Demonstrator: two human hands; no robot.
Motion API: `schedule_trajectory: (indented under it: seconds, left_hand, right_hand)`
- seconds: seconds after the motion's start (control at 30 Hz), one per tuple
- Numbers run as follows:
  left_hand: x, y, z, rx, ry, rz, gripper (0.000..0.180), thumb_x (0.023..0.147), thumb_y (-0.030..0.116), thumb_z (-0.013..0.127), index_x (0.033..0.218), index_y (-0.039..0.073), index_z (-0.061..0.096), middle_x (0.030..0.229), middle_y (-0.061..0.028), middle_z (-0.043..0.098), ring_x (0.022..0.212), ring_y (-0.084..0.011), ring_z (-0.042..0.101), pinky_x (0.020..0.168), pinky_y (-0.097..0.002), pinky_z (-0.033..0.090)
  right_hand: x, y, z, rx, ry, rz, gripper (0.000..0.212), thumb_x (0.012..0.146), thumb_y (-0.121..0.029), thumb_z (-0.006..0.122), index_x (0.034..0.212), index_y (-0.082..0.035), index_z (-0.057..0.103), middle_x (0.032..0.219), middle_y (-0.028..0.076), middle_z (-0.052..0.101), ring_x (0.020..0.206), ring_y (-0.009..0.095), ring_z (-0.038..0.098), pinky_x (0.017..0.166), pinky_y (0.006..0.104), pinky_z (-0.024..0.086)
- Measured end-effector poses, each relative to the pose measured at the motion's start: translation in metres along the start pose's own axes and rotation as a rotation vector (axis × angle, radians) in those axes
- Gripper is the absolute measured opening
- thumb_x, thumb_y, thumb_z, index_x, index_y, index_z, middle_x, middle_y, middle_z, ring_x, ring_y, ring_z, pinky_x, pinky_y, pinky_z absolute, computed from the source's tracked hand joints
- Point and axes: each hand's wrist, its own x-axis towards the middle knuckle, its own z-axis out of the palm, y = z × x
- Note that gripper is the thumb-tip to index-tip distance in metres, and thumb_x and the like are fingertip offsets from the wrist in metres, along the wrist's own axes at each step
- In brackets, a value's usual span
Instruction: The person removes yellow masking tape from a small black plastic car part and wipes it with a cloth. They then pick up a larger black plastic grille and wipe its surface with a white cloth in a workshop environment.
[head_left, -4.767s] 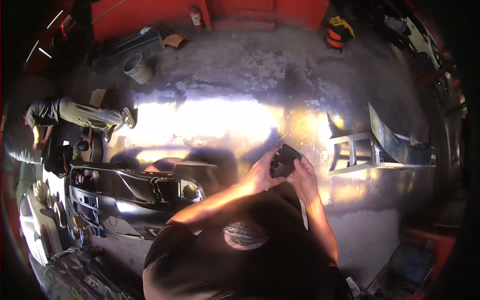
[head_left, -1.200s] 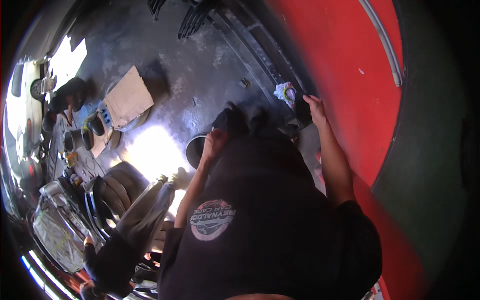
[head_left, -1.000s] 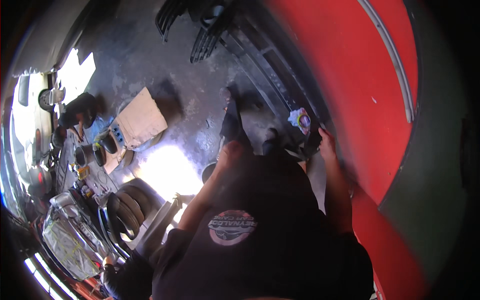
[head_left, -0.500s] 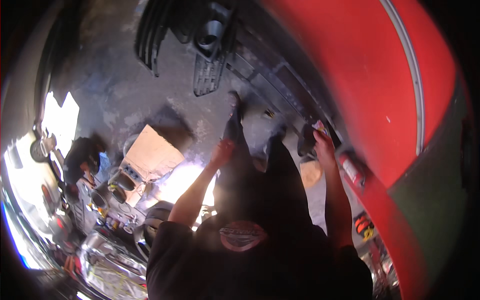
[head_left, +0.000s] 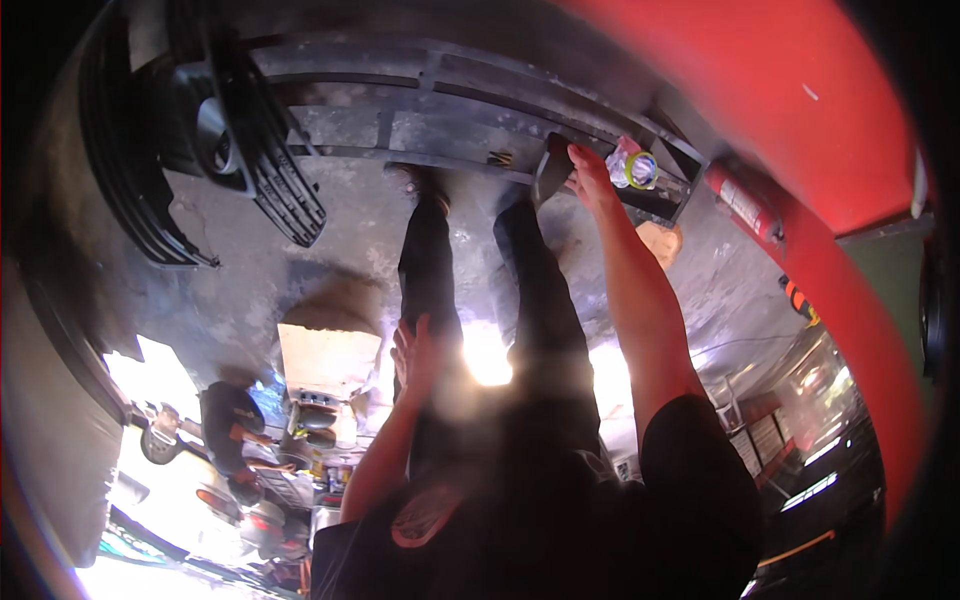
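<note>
Over the black frame in front of me, my right hand (head_left: 588,180) reaches out, its fingers closed at the edge of a dark flat piece (head_left: 551,168); its exact kind is unclear. Right of that hand, a clear round thing with a yellow-green rim and pinkish wrapping (head_left: 634,168) rests on the frame. My left hand (head_left: 414,356) hangs beside my left leg, fingers apart, with nothing in it.
A long black frame (head_left: 405,90) spans the front, with black grille parts (head_left: 240,150) at its left. To the right are a red fire extinguisher (head_left: 742,204) and red panel (head_left: 780,90). A cardboard sheet (head_left: 328,358) lies left; another person (head_left: 232,425) crouches beyond it.
My view has turned, shifting the grilles left. My right hand has moved from the colourful wrapped thing to the dark flat piece, which now sits farther from it. My left hand's fingers now show spread.
</note>
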Motion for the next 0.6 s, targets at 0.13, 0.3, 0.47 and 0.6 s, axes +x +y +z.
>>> schedule_trajectory:
  seconds: [0.13, 0.3, 0.47, 0.6]
  left_hand:
    - [0.001, 0.003, 0.007, 0.097, 0.0, 0.027, 0.063, 0.094, 0.037, 0.07, 0.149, 0.016, 0.047, 0.151, -0.0268, 0.04, 0.138, -0.0499, 0.043, 0.111, -0.0644, 0.039]
    - [0.0, 0.02, 0.014, 0.168, -0.017, 0.018, 0.067, 0.092, 0.038, 0.07, 0.151, 0.016, 0.047, 0.152, -0.0277, 0.04, 0.138, -0.0491, 0.043, 0.113, -0.0626, 0.038]
    - [0.003, 0.026, 0.027, 0.175, -0.014, 0.025, 0.067, 0.092, 0.037, 0.071, 0.15, 0.015, 0.048, 0.151, -0.0282, 0.04, 0.137, -0.0496, 0.045, 0.113, -0.0612, 0.039]
    - [0.006, 0.04, 0.034, 0.196, -0.007, 0.02, 0.066, 0.092, 0.037, 0.072, 0.149, 0.016, 0.048, 0.149, -0.0289, 0.041, 0.135, -0.0505, 0.046, 0.112, -0.0604, 0.041]
  right_hand:
    - [0.053, 0.024, -0.028, 0.055, 0.048, 0.011, 0.047, 0.098, -0.044, 0.075, 0.133, -0.014, 0.066, 0.111, 0.0, 0.065, 0.104, 0.019, 0.062, 0.098, 0.0583, 0.048]
    - [0.049, 0.015, -0.028, -0.116, 0.108, -0.093, 0.042, 0.098, -0.036, 0.074, 0.134, -0.017, 0.065, 0.122, 0.003, 0.07, 0.103, 0.023, 0.068, 0.086, 0.0448, 0.054]
    - [0.023, 0.02, -0.081, -0.754, 0.545, -0.662, 0.038, 0.092, -0.025, 0.076, 0.126, -0.012, 0.067, 0.115, 0.016, 0.071, 0.092, 0.034, 0.07, 0.083, 0.0454, 0.056]
    - [0.003, 0.006, -0.137, -1.004, 0.771, -0.982, 0.04, 0.088, -0.025, 0.078, 0.124, -0.011, 0.065, 0.11, 0.017, 0.07, 0.091, 0.041, 0.07, 0.082, 0.0506, 0.057]
